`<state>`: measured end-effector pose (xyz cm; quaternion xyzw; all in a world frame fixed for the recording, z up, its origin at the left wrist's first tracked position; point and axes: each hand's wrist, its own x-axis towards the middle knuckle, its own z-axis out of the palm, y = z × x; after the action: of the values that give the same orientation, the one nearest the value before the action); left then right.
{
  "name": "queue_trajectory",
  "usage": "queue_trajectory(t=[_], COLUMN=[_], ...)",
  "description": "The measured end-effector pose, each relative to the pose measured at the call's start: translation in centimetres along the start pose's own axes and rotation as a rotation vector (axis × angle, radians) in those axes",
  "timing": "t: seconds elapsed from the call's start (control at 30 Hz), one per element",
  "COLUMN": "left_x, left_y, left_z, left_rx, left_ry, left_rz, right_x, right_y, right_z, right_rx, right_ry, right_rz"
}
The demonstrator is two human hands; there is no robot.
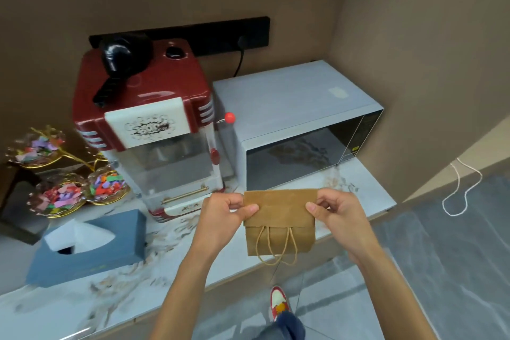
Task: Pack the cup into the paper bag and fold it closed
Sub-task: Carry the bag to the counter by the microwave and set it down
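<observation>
A brown paper bag (279, 218) stands upright near the front edge of the marble counter (116, 284). Its top flap is folded over toward me, and two twine handles hang down its front face. My left hand (225, 211) pinches the left end of the folded flap between thumb and fingers. My right hand (335, 208) pinches the right end the same way. The cup is not visible; whether it is inside the bag I cannot tell.
A red popcorn machine (154, 124) and a pale microwave (298, 124) stand right behind the bag. A blue tissue box (88, 248) lies to the left, with glass dishes of coloured paper (60, 196) beyond it. The counter edge drops to the floor, where my shoe (279, 302) shows.
</observation>
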<state>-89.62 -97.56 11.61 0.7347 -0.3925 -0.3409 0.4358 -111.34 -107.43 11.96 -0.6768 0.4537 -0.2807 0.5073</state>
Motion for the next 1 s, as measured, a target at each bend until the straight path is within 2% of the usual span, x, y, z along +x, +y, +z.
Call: queue_trajectory(t=[0.27,0.47,0.73,0.87,1.0], left_x=[8.1,12.0,14.0,14.1,14.5], left_y=[-0.3,-0.6,-3.3,-3.6,-2.5], left_z=[10.5,15.6,19.3,20.3,20.6], left_rx=[0.1,0.176,0.405,0.471,0.641], left_ry=[-0.029,-0.06,0.007,0.043,-0.022], left_rz=[-0.108,-0.161,-0.206,-0.23,-0.198], right_x=[9.0,14.4,18.1,19.6,21.4], right_y=[6.8,10.0,14.6,15.6,15.4], right_z=[-6.3,-9.2,-9.2,-9.7,-10.0], right_rx=[-0.221,-0.372,-0.536,-0.643,-0.851], right_ry=[-0.015,-0.114,-0.323,-0.433,-0.507], right_rz=[0.12,0.133,0.138,0.057,-0.173])
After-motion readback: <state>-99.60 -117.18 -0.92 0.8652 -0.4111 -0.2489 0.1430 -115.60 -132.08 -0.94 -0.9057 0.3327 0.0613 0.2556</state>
